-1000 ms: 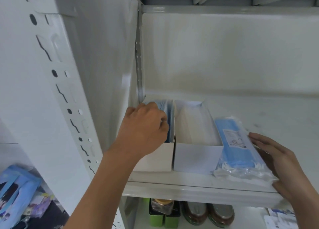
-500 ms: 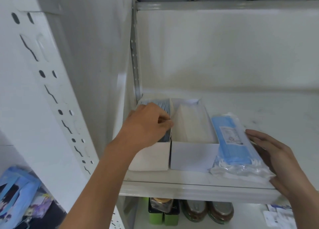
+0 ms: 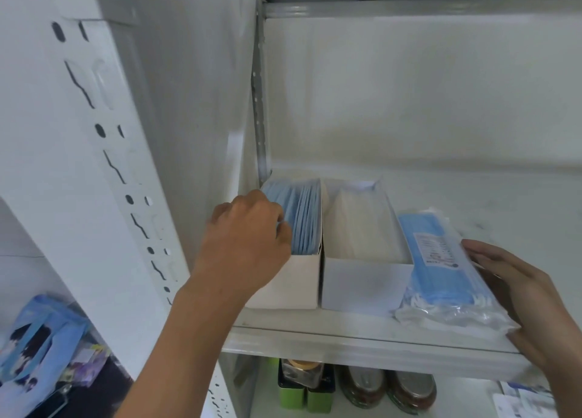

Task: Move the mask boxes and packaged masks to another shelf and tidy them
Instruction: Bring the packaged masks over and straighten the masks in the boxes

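White metal shelf [image 3: 362, 335] w/ two open mask boxes side by side at its left end. Left hand [image 3: 245, 244] is curled, fingertips dipped into the left box [image 3: 296, 279] among blue masks [image 3: 304, 219]. Right box [image 3: 362, 285] holds white masks. Packaged masks [image 3: 441, 269] lie just beside it; right hand [image 3: 532, 294], open and flat, rests against the pack's right edge.

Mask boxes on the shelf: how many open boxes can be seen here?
2. The left box with blue masks stands by the shelf's side wall, the left hand at it. The right box with white masks stands beside it, next to the packaged masks. Others may be out of view.
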{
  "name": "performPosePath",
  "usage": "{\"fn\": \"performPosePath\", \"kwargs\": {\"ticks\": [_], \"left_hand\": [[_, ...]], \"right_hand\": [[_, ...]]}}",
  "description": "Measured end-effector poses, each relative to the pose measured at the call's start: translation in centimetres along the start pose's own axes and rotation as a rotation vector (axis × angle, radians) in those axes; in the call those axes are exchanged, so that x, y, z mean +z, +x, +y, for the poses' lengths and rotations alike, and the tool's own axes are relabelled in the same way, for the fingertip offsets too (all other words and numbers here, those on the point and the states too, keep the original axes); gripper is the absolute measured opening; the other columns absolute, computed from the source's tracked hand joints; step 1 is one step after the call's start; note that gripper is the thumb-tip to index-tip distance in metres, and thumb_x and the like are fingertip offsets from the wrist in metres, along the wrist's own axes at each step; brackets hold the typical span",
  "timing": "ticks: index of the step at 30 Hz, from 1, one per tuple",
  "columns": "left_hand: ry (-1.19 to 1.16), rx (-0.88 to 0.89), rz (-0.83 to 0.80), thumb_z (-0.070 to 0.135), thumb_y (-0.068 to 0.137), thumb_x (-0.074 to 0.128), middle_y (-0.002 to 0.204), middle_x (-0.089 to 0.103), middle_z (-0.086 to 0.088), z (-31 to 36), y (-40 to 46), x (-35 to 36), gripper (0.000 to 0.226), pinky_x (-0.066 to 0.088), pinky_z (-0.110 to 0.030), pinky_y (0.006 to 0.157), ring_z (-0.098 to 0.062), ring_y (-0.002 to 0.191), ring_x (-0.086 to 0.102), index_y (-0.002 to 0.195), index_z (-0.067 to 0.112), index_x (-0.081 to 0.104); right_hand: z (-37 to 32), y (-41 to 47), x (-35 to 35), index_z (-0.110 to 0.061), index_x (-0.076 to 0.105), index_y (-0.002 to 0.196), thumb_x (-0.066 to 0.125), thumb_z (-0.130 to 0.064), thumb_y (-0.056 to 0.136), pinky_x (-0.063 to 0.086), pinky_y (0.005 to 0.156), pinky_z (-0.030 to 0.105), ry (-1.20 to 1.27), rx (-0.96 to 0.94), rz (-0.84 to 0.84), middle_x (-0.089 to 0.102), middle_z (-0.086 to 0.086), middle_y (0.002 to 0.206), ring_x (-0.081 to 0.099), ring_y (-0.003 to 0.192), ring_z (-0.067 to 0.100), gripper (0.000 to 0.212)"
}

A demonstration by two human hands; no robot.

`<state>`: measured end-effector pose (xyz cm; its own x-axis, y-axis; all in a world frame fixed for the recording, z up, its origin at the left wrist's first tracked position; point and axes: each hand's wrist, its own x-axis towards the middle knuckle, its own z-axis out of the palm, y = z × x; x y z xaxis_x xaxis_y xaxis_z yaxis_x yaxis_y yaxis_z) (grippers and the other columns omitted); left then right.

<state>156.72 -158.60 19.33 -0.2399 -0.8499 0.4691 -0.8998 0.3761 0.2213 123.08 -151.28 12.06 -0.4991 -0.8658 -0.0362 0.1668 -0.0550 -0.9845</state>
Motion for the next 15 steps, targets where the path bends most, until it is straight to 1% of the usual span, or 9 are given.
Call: {"fn": "performPosePath", "kwargs": {"ticks": [2, 3, 4, 6, 9, 12, 15], "left_hand": [[-0.079, 0.083, 0.030, 0.025, 0.096, 0.053, 0.119, 0.063, 0.002, 0.5, 0.1, 0.3, 0.023, 0.048, -0.038, 0.099, -0.019, 0.104, 0.062, 0.105, 0.018, 0.073], [-0.167, 0.126, 0.010, 0.022, 0.097, 0.054, 0.125, 0.062, 0.004, 0.8, 0.2, 0.3, 0.025, 0.047, -0.035, 0.100, -0.016, 0.111, 0.060, 0.112, 0.020, 0.073], [-0.235, 0.151, -0.030, 0.020, 0.098, 0.054, 0.128, 0.062, 0.007, 1.1, 0.2, 0.2, 0.027, 0.048, -0.031, 0.098, -0.012, 0.114, 0.059, 0.117, 0.023, 0.072], [-0.246, 0.138, -0.109, 0.018, 0.099, 0.052, 0.125, 0.064, 0.013, 1.3, 0.0, 0.1, 0.029, 0.046, -0.025, 0.089, -0.008, 0.112, 0.059, 0.121, 0.028, 0.069], [-0.128, 0.112, -0.081, 0.029, 0.098, 0.052, 0.119, 0.066, 0.012, 0.7, -0.1, 0.4, 0.025, 0.045, -0.025, 0.085, -0.013, 0.106, 0.062, 0.116, 0.029, 0.069], [-0.101, 0.121, -0.091, 0.046, 0.096, 0.052, 0.114, 0.063, 0.012, 0.5, 0.0, 0.6, 0.027, 0.050, -0.034, 0.089, -0.014, 0.101, 0.062, 0.109, 0.031, 0.070], [-0.103, 0.134, -0.094, 0.056, 0.094, 0.052, 0.122, 0.058, 0.013, 0.5, -0.1, 1.1, 0.033, 0.043, -0.031, 0.095, -0.012, 0.107, 0.057, 0.115, 0.035, 0.068]], "right_hand": [[-0.1, -0.1, 0.1, -0.011, 0.073, 0.113, 0.051, -0.004, 0.099, 0.063, 0.070, 0.028, 0.003, 0.003, 0.000, 0.080, 0.002, 0.101, 0.077, 0.085, 0.015, 0.026], [-0.1, -0.1, 0.0, -0.011, 0.073, 0.113, 0.051, -0.005, 0.099, 0.063, 0.071, 0.028, 0.003, 0.005, 0.004, 0.080, 0.002, 0.100, 0.077, 0.085, 0.015, 0.026], [-0.1, -0.2, 0.1, -0.012, 0.073, 0.113, 0.051, -0.005, 0.099, 0.063, 0.071, 0.029, 0.001, 0.007, 0.006, 0.080, 0.002, 0.101, 0.077, 0.085, 0.015, 0.026], [-0.1, -0.2, 0.1, -0.011, 0.073, 0.114, 0.052, -0.006, 0.100, 0.063, 0.073, 0.030, -0.005, 0.008, 0.008, 0.079, 0.002, 0.102, 0.077, 0.087, 0.016, 0.026], [-0.2, -0.3, 0.1, -0.011, 0.073, 0.114, 0.052, -0.006, 0.100, 0.063, 0.073, 0.029, -0.012, 0.010, 0.017, 0.080, 0.002, 0.102, 0.077, 0.087, 0.016, 0.026], [-0.3, -0.4, 0.1, -0.011, 0.073, 0.112, 0.052, -0.005, 0.099, 0.063, 0.071, 0.028, -0.018, 0.014, 0.027, 0.080, 0.002, 0.100, 0.077, 0.086, 0.015, 0.026], [-0.3, -0.5, 0.3, -0.012, 0.074, 0.112, 0.053, -0.005, 0.099, 0.063, 0.068, 0.027, -0.038, 0.023, 0.047, 0.080, 0.002, 0.100, 0.077, 0.084, 0.016, 0.026]]}}
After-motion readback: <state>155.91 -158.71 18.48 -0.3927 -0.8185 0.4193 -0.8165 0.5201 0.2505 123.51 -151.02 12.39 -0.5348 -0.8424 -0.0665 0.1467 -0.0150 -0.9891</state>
